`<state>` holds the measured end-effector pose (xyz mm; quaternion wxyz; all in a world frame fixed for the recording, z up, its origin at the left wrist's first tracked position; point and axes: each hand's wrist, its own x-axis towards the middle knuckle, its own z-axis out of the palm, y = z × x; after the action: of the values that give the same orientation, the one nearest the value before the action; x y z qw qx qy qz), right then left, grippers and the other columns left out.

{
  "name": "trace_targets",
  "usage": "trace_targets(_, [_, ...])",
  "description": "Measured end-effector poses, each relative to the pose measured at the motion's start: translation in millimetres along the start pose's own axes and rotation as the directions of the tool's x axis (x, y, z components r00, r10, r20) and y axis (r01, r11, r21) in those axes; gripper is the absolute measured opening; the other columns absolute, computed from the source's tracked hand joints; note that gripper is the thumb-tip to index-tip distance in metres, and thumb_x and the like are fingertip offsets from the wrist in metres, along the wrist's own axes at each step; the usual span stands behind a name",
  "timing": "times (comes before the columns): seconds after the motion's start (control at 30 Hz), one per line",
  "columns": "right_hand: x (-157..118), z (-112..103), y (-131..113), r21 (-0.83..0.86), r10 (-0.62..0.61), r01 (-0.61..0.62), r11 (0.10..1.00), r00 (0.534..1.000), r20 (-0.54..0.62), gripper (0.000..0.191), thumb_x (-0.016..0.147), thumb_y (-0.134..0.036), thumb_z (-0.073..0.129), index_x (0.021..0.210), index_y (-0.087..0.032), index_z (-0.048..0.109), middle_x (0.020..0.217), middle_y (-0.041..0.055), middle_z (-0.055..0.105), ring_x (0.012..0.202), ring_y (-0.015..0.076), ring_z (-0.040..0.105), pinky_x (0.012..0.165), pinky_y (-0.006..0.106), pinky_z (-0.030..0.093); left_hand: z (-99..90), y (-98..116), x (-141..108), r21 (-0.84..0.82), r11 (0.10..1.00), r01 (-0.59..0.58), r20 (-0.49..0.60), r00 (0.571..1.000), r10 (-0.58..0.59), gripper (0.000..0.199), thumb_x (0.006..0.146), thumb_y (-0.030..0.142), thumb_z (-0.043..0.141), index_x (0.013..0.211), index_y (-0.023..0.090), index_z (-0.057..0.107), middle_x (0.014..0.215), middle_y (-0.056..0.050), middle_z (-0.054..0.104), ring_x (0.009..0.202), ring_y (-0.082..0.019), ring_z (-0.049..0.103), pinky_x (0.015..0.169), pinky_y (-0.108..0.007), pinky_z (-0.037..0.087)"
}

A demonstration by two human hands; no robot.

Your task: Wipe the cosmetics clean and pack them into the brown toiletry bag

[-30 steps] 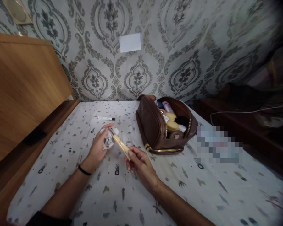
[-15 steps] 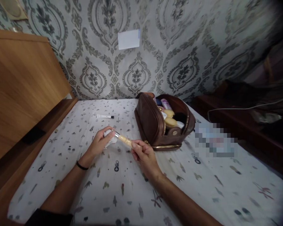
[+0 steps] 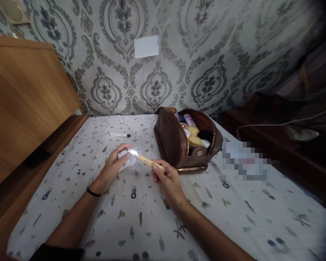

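My right hand (image 3: 165, 178) grips the pale wooden handle of a brush-like tool (image 3: 145, 160), whose shiny metal part points up and left. My left hand (image 3: 115, 163) holds a crumpled white wipe or tissue (image 3: 129, 161), its fingers around the tool's metal end. What sits at the very tip is hidden by these fingers. Beyond my left hand, a small white tube with a black cap (image 3: 120, 135) lies on the patterned sheet (image 3: 152, 232). To the right of the hands stands an open brown leather bag (image 3: 171, 141) with yellow-lidded containers (image 3: 195, 140) and other items inside.
A wooden cabinet (image 3: 29, 94) stands at the left. Patterned wallpaper with a white card (image 3: 146, 46) rises behind the sheet. A blurred-out item (image 3: 246, 161) lies right of the bag. A white cable (image 3: 282, 125) crosses a dark red surface at the far right.
The metal part of the tool shows more between my hands and now catches bright light. My right hand has shifted slightly along with the handle, and the tool is angled a little differently.
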<state>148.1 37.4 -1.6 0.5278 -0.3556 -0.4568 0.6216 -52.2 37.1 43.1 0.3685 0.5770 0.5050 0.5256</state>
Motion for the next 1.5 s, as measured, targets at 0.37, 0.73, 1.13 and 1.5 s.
trace_targets(0.37, [-4,-2,-4,-0.18,-0.071,0.076,0.981,0.997,0.034,0.035,0.078,-0.047,0.073,0.098,-0.018,0.074,0.053,-0.0055,0.05,0.048,0.0094,0.043,0.045,0.022,0.031,0.2,-18,1,0.085,0.99,0.116,-0.06,0.992,-0.111,0.047,0.092,0.059,0.051,0.066,0.02,0.044,0.059,0.005,0.035,0.055,-0.01,0.035,0.053,-0.022,0.03])
trace_targets(0.73, [0,1,-6,0.104,0.08,-0.073,0.992,0.995,-0.06,0.043,0.067,-0.052,0.083,0.089,-0.017,0.072,0.058,-0.002,0.061,0.047,0.0087,0.047,0.043,0.021,0.031,-2.4,-8,0,0.034,0.991,0.129,0.074,0.989,-0.131,0.039,0.083,0.049,0.067,0.112,0.023,0.068,0.064,0.004,0.054,0.05,-0.01,0.039,0.048,-0.023,0.028])
trace_targets(1.13, [-1,1,-6,0.058,0.05,-0.047,0.997,0.997,-0.053,0.04,0.07,-0.049,0.083,0.093,-0.017,0.075,0.058,-0.0034,0.058,0.049,0.0091,0.048,0.044,0.022,0.032,-1.1,-16,4,-0.037,0.973,0.226,0.059,0.973,-0.223,0.047,0.084,0.061,0.063,0.066,0.019,0.055,0.051,0.006,0.04,0.045,-0.008,0.035,0.045,-0.023,0.027])
trace_targets(1.5, [-1,1,-7,0.069,0.049,-0.045,0.997,0.997,-0.055,0.042,0.069,-0.05,0.083,0.093,-0.017,0.075,0.056,-0.0028,0.059,0.049,0.0094,0.046,0.045,0.023,0.032,0.9,-14,2,-0.03,0.972,0.232,0.045,0.972,-0.23,0.051,0.087,0.063,0.057,0.061,0.019,0.051,0.05,0.004,0.043,0.047,-0.01,0.04,0.048,-0.023,0.032])
